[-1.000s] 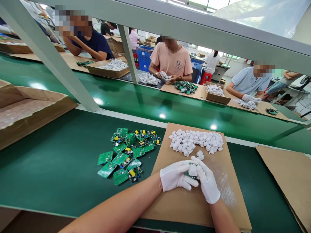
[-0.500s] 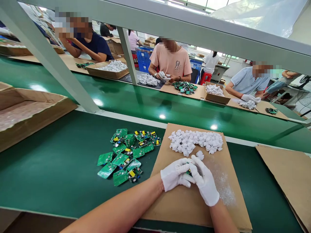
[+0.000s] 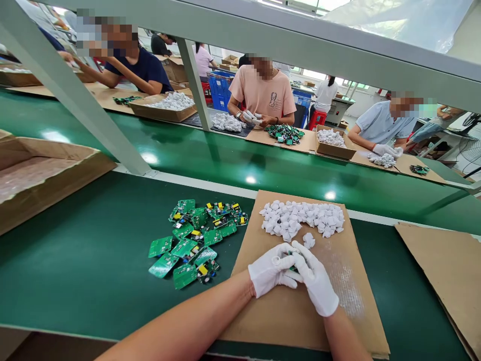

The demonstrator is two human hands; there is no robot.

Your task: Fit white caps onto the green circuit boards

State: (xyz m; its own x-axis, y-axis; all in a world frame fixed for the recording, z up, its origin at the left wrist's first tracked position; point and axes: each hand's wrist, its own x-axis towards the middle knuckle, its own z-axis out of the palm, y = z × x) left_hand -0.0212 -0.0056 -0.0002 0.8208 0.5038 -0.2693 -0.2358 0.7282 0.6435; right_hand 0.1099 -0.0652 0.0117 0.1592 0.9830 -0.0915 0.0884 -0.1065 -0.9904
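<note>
Both my hands wear white gloves and meet over a cardboard sheet (image 3: 270, 321). Between them is a small green circuit board (image 3: 292, 268), mostly hidden by the fingers. My left hand (image 3: 273, 268) is closed on its left side, and my right hand (image 3: 315, 278) is closed on it from the right. One small white piece (image 3: 308, 240) lies just beyond my fingertips. Behind it, a heap of similar white pieces (image 3: 287, 220) covers the far part of the cardboard. Loose green circuit boards (image 3: 184, 247) with yellow and dark components lie to the left on the green bench.
An open cardboard box (image 3: 63, 188) stands at the left. Another cardboard sheet (image 3: 443, 271) lies at the right. A slanted metal post (image 3: 86, 95) and crossbar (image 3: 285, 50) rise in front. Across the green belt (image 3: 225, 160), several people sit with boards and white pieces.
My hands stay together around the circuit board with only slight finger movement. The camera view has shifted a little. Across the belt, a person at the far left has moved an arm.
</note>
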